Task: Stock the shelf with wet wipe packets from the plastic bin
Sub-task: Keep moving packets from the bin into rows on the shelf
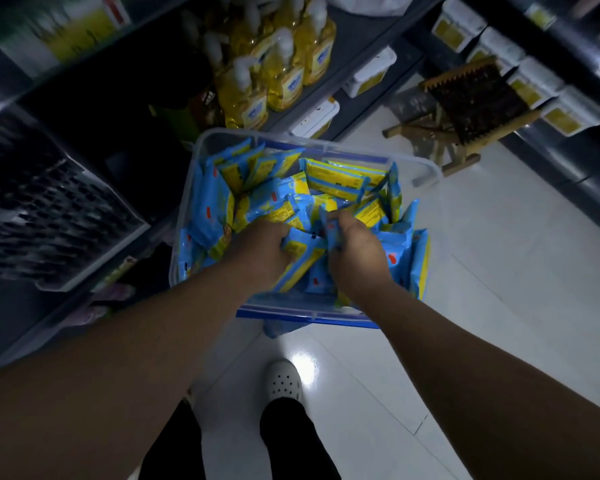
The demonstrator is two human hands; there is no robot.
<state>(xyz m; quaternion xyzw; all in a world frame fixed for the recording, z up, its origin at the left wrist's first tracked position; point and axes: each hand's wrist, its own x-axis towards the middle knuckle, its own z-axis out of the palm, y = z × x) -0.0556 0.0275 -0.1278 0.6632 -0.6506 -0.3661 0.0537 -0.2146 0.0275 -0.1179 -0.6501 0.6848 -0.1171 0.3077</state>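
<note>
A clear plastic bin (426,169) with a blue rim stands on the floor in front of me, heaped with several blue and yellow wet wipe packets (340,180). Both my hands are down in the bin. My left hand (260,247) grips a packet near the bin's middle, its fingers curled into the pile. Just to its right, my right hand (357,252) pinches the edge of another blue packet (331,225). Dark shelving (63,299) runs along the left.
Yellow pump bottles (281,74) stand on the shelf behind the bin. A dark perforated tray (49,209) juts out at the left. A small wooden stool (471,105) sits on the white tiled floor at the right, with white tubs (530,84) behind. My white shoe (284,381) is below.
</note>
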